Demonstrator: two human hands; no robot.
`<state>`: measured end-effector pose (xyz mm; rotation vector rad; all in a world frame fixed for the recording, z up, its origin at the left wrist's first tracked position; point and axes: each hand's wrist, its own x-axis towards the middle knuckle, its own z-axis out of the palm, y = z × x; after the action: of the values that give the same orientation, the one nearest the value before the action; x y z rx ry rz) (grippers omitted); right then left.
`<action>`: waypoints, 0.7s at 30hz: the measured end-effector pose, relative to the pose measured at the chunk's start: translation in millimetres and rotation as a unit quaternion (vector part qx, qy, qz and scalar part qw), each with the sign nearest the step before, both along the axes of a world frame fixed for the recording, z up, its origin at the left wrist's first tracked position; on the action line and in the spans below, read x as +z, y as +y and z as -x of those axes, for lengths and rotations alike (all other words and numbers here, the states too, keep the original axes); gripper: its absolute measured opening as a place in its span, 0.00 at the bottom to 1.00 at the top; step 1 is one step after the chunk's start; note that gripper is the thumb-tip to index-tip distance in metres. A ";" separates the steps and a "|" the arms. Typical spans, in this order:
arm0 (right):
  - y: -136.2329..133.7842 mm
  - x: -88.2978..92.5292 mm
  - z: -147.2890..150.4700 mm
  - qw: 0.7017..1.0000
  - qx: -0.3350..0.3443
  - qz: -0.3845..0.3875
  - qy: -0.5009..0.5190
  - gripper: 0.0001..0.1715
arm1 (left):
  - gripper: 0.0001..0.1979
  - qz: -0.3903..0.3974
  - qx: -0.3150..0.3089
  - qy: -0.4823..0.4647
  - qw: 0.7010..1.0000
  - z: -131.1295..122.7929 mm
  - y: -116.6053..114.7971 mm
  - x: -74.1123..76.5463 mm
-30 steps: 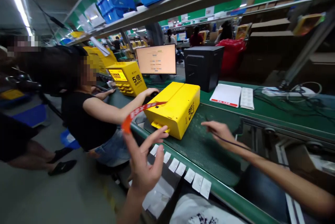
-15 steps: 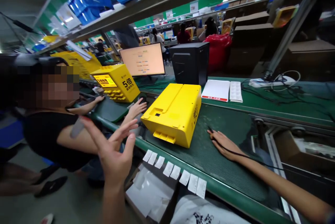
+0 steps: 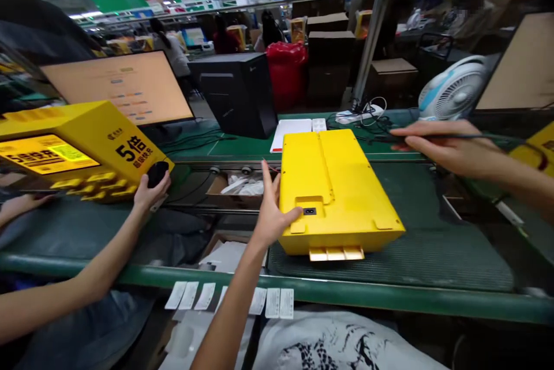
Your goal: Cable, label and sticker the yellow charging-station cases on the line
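Observation:
A yellow power bank rental cabinet [image 3: 341,179] lies on the green work surface in front of me, with a small black power socket [image 3: 309,211] on its upper face. My left hand [image 3: 272,214] is at its left edge: the thumb rests beside the socket, while the other fingers stretch apart along the side. Up to the right of the cabinet, my right hand [image 3: 459,148] is closed on a black power cable [image 3: 506,138]. The cable's end sticks out past the fingertips, and its length trails back over the wrist.
On the left, a co-worker's hand [image 3: 151,185] holds a dark round object against another yellow cabinet [image 3: 86,139] with a lit screen. Behind stand a monitor [image 3: 125,87], a black computer case [image 3: 238,93], a power strip [image 3: 359,113] and a fan [image 3: 454,87]. White labels [image 3: 204,296] hang along the front rail.
My view has swung to the right. My left hand has gone from the air onto the cabinet's edge. My right hand has lifted off the work surface with the power cable.

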<state>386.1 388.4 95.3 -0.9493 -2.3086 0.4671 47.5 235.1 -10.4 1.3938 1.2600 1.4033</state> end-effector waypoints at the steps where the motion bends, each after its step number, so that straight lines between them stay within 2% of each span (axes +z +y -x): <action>1: -5.9 19.9 12.9 0.999 0.049 0.000 0.002 0.20 | 0.66 -0.006 0.001 -0.016 1.000 -17.8 2.1 0.0; 3: -17.5 42.0 42.0 0.977 0.190 0.066 -0.071 0.17 | 0.67 -0.012 -0.001 -0.046 0.999 -49.1 6.5 0.3; 4: -21.4 45.6 55.1 0.952 0.258 0.114 -0.121 0.17 | 0.67 -0.017 -0.001 -0.046 0.999 -62.4 9.1 0.2; 6: -23.3 44.7 72.5 0.907 0.333 0.171 -0.195 0.14 | 0.67 -0.025 0.003 -0.039 0.999 -84.0 14.8 -1.0; 7: -21.7 43.0 76.1 0.899 0.340 0.173 -0.214 0.13 | 0.67 -0.026 0.004 -0.036 0.999 -92.1 17.4 -1.9; 11: -15.2 37.9 71.0 0.910 0.298 0.091 -0.275 0.12 | 0.67 -0.006 0.005 -0.046 0.999 -107.6 23.3 -4.9; 14: -23.5 29.0 71.6 0.890 0.303 0.073 -0.333 0.12 | 0.67 0.003 0.004 -0.056 0.998 -107.7 24.4 -7.2; 18: -39.1 14.3 82.3 0.901 0.288 0.092 -0.312 0.13 | 0.67 -0.003 0.005 -0.052 0.999 -106.3 25.7 -12.3; 21: -43.2 12.2 85.1 0.908 0.270 0.081 -0.311 0.13 | 0.67 -0.004 0.009 -0.046 0.999 -106.7 26.2 -14.9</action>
<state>301.0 345.2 107.6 -0.5567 -3.1821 0.6587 154.2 261.3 -25.3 1.3111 1.2119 1.4688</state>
